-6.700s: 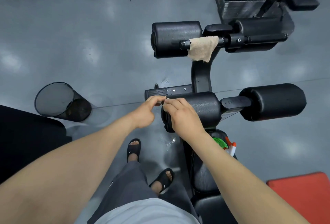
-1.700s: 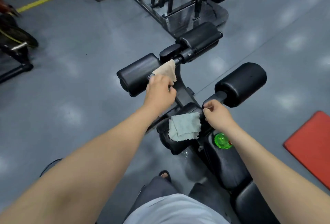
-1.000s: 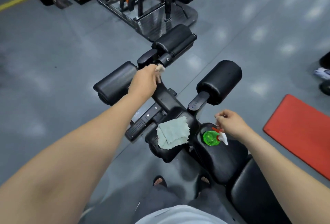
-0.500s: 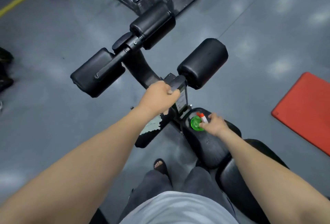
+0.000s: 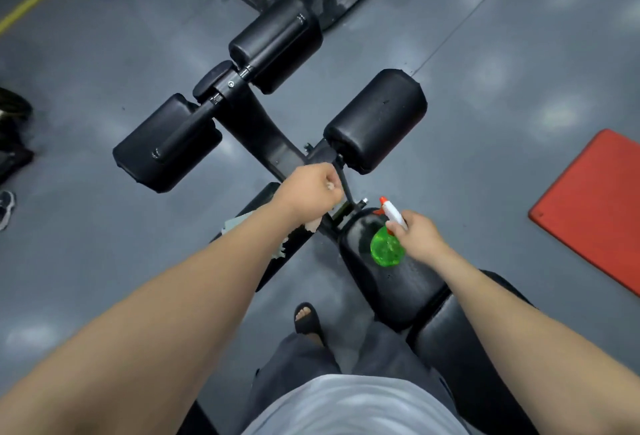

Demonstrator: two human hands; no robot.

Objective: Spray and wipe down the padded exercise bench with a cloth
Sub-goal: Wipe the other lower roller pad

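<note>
Head view: a loose hold on its neck could let the green spray bottle (image 5: 385,248) tip and mist the floor (image 5: 104,261) instead of the padded bench (image 5: 401,285), which runs from centre frame to lower right beneath the right hand (image 5: 420,238) gripping the bottle, the left hand (image 5: 310,188) just beside it, fisted on what looks like a tan cloth (image 5: 312,225).

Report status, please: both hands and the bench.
Left hand clutches tan cloth. Right hand grips spray bottle at seat pad. Nothing blocks the pad.

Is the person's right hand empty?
No, the right hand grips the green spray bottle near its white trigger head, over the bench's black seat pad.
</note>
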